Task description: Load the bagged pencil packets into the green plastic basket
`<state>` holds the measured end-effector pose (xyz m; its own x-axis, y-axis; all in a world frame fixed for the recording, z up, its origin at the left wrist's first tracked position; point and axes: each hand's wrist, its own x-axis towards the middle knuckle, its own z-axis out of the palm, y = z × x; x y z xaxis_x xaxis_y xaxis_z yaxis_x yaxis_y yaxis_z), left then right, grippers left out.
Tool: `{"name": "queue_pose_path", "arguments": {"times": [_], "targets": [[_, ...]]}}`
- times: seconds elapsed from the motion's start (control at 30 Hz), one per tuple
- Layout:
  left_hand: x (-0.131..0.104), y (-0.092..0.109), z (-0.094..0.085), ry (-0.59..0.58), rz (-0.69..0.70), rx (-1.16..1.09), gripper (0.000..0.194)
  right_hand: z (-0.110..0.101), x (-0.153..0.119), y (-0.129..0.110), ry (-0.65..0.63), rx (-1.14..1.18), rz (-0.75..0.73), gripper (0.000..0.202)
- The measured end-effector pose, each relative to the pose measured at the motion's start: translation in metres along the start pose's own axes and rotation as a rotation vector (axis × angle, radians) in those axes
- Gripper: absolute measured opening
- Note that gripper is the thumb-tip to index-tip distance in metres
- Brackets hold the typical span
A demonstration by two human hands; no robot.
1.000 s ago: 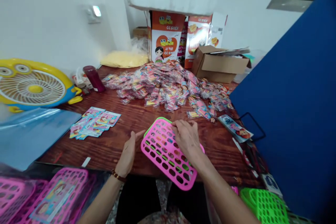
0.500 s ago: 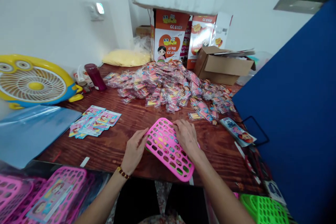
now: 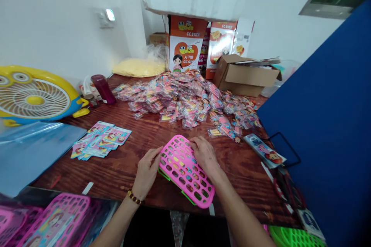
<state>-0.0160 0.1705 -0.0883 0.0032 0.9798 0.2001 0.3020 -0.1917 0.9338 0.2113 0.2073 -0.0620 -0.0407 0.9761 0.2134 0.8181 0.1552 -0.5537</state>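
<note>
A pink perforated plastic case [image 3: 188,173] lies tilted near the table's front edge, a green edge [image 3: 189,197] showing under its lower left side. Small colourful items show blurred through its holes. My left hand [image 3: 147,171] grips its upper left side, thumb and fingers at the rim. Along the upper right side my right hand [image 3: 204,156] is closed over the rim, its fingertips partly hidden. Beyond the case spreads a heap of small clear packets [image 3: 185,98] with pink and yellow contents. Printed cards [image 3: 101,141] lie fanned out to the left.
A yellow fan [image 3: 34,96], a dark red bottle [image 3: 103,88] and a blue plastic sheet [image 3: 37,150] are at left. An open cardboard box [image 3: 243,77] stands behind the heap. Pink baskets [image 3: 58,216] sit lower left, green ones [image 3: 295,235] lower right. A blue panel [image 3: 324,115] borders the right.
The view has tipped slightly, so most things sit lower in it. More of the green edge shows under the pink case. Both hands keep their hold.
</note>
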Motion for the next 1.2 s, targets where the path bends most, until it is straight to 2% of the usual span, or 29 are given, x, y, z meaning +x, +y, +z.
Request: {"name": "queue_pose_path", "arguments": {"times": [0.27, 0.4, 0.67, 0.97, 1.2], "targets": [[-0.002, 0.002, -0.002, -0.022, -0.01, -0.034, 0.031, 0.002, 0.012, 0.009, -0.084, 0.07, 0.008, 0.018], [-0.003, 0.004, -0.003, -0.037, -0.02, -0.031, 0.032, 0.004, 0.009, 0.011, -0.069, 0.102, -0.013, 0.017], [-0.001, 0.009, -0.007, -0.072, -0.026, -0.018, 0.03, -0.003, -0.006, -0.003, -0.032, 0.015, 0.005, 0.023], [0.002, 0.015, -0.009, -0.116, 0.029, -0.022, 0.03, 0.0, -0.005, 0.008, -0.049, 0.144, -0.068, 0.027], [0.002, 0.013, -0.011, -0.14, -0.017, -0.042, 0.031, 0.0, -0.009, 0.006, 0.041, -0.058, -0.128, 0.028]]}}
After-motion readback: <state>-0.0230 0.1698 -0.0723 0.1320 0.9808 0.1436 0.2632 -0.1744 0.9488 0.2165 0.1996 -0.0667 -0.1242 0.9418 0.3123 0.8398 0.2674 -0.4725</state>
